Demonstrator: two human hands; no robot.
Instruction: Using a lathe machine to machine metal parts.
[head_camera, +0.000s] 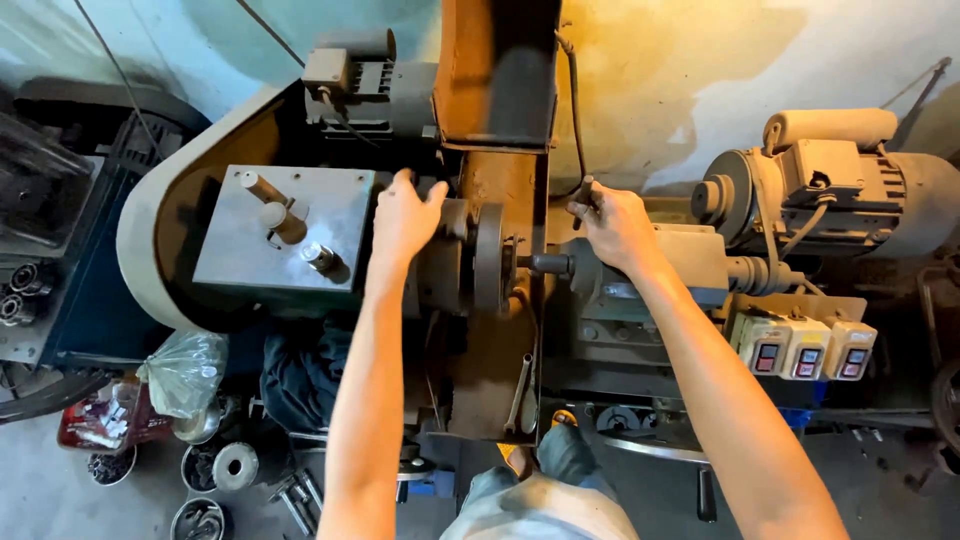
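I look down on a worn metal lathe-like machine. My left hand (403, 218) rests flat on the dark housing beside the round steel chuck (489, 258), fingers together, holding nothing. My right hand (612, 226) is closed around a dark lever handle (584, 193) on the tailstock side, just right of a short dark spindle (550, 264) that points at the chuck. A rusty orange guard (497, 70) rises behind the chuck.
A grey gearbox cover (285, 235) with three knobs lies left. A beige motor (850, 185) and three switch boxes (806, 350) sit right. A plastic bag (185, 368), tins of parts (200, 468) and loose tools litter the floor. A wrench (519, 392) hangs in front.
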